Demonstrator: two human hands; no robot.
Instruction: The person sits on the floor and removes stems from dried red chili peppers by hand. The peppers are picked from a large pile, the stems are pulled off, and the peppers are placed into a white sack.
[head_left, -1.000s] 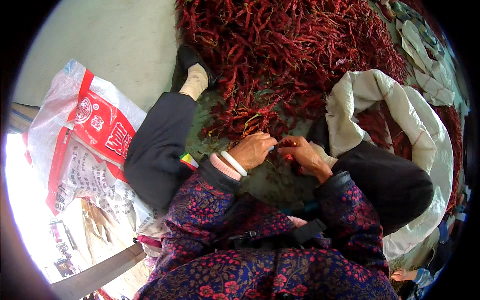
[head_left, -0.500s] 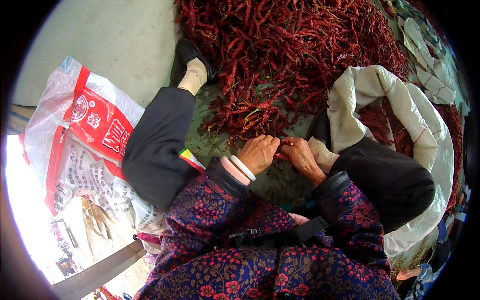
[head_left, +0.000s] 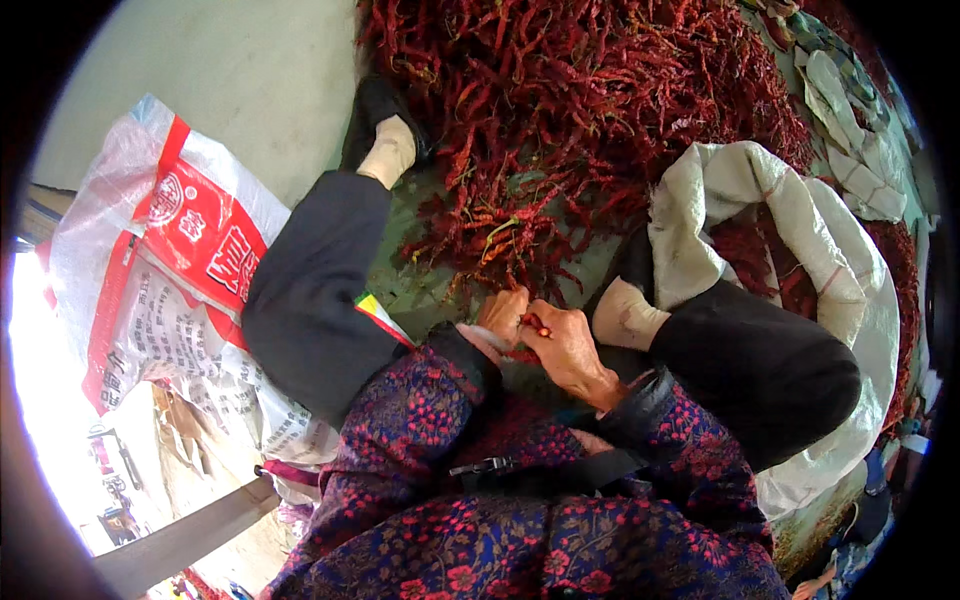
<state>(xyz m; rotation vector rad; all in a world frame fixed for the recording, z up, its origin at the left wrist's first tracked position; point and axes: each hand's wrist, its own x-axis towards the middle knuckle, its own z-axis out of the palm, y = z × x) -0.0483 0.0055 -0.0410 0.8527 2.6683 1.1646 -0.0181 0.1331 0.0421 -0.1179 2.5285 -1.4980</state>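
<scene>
My two hands meet low in front of me, at the near edge of a big heap of dried red chili peppers [head_left: 600,90]. My right hand [head_left: 572,352] is closed round a few red chilies [head_left: 538,326], whose ends poke out by the thumb and forefinger. Pressed against it, my left hand [head_left: 502,314] has its fingers curled in, partly hidden behind the right. More red shows just under the left hand, so it seems to grip chilies too. Loose chilies [head_left: 505,240] lie on the floor just beyond the hands.
At my right, an open white woven sack [head_left: 850,240] with a rolled rim holds red chilies, beside my bent leg [head_left: 760,370]. A red and white printed bag [head_left: 190,240] lies by my left leg [head_left: 320,290]. Pieces of sacking [head_left: 860,180] lie at the far right.
Both hands have drawn closer together and nearer my body. My right hand has turned and moved left, partly covering the left. Red chilies now stick out of its grip.
</scene>
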